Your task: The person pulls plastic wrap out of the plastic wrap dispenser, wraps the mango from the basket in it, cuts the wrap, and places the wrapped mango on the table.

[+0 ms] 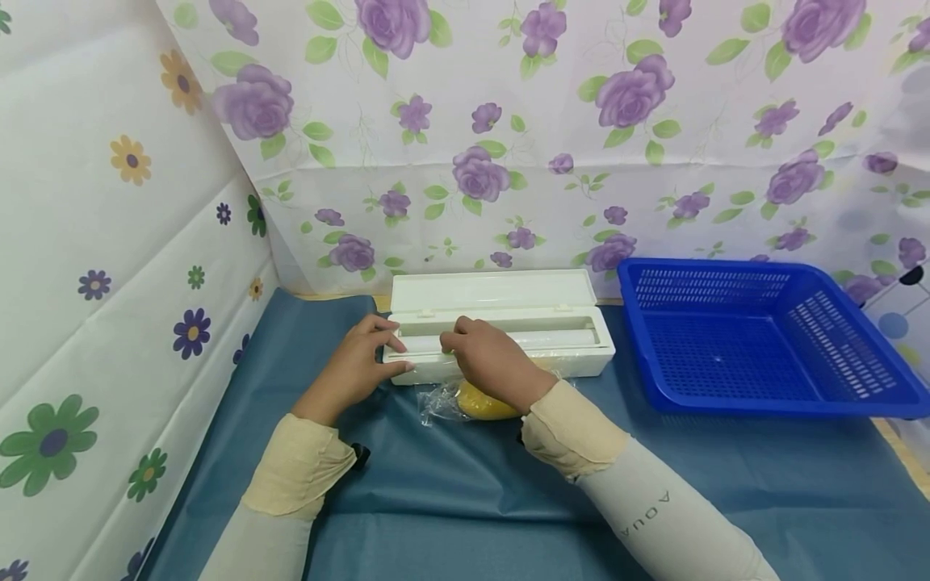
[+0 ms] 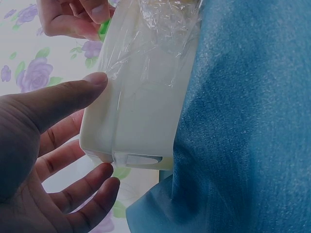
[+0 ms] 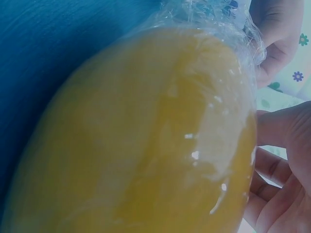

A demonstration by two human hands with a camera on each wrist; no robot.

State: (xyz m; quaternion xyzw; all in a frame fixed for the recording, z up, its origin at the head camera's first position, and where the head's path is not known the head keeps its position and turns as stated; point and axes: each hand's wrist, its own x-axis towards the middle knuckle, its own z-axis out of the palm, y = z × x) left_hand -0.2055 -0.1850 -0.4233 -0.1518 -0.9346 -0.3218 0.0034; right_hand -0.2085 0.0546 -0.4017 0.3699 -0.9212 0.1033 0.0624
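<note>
A white cling film dispenser (image 1: 501, 365) stands with its lid (image 1: 494, 292) raised at the back and a roll of film (image 1: 555, 338) inside. My left hand (image 1: 356, 363) is at its left end. In the left wrist view, the left thumb (image 2: 73, 94) touches the long edge while the other fingers spread loosely around the end. With curled fingers my right hand (image 1: 494, 359) pinches a small green slide cutter (image 2: 104, 30) on the dispenser's edge. Clear film runs down the front to a yellow mango (image 3: 146, 136) wrapped in it, lying beneath the right wrist.
To the right of the dispenser sits a blue plastic basket (image 1: 647, 383). A dark blue cloth (image 1: 429, 541) with creases covers the table. Flowered sheets (image 1: 465, 105) hang close behind and on the left.
</note>
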